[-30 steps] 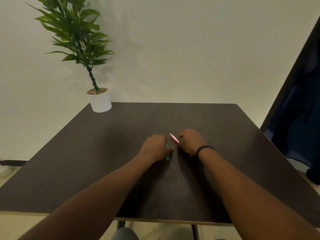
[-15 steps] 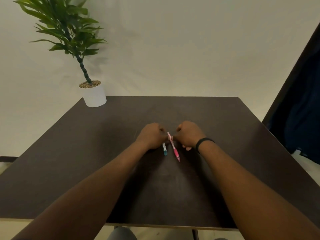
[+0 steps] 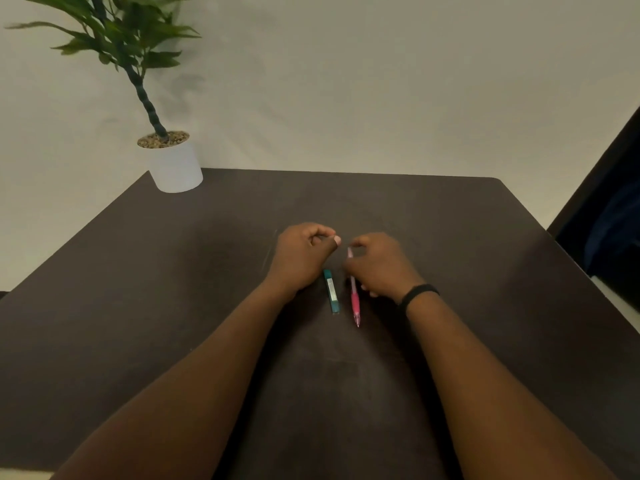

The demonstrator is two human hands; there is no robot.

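So, table: dark and broad, bearing everything; both forearms reach across it to its middle.
Potted plant: in a white pot at the far left corner, well apart from the work.
Right hand: fingers curled down over the pink pen, pinching its upper barrel; a black wristband sits on the wrist.
Left hand: curled into a loose fist just left of the pen's top, thumb tip against the forefinger; nothing shows inside it.
Pink pen: lies lengthwise on the table, tip toward the person, upper barrel under the right fingers.
Teal case: slim and flat on the table, just left of the pen and nearly parallel; its far end is close to the left hand, contact unclear.
Step in hand: likely laying the pen alongside the case, or readying it for two-handed work.
Next move: probably calls for the left hand to open and take the pen's top or the case while the right steadies the barrel.
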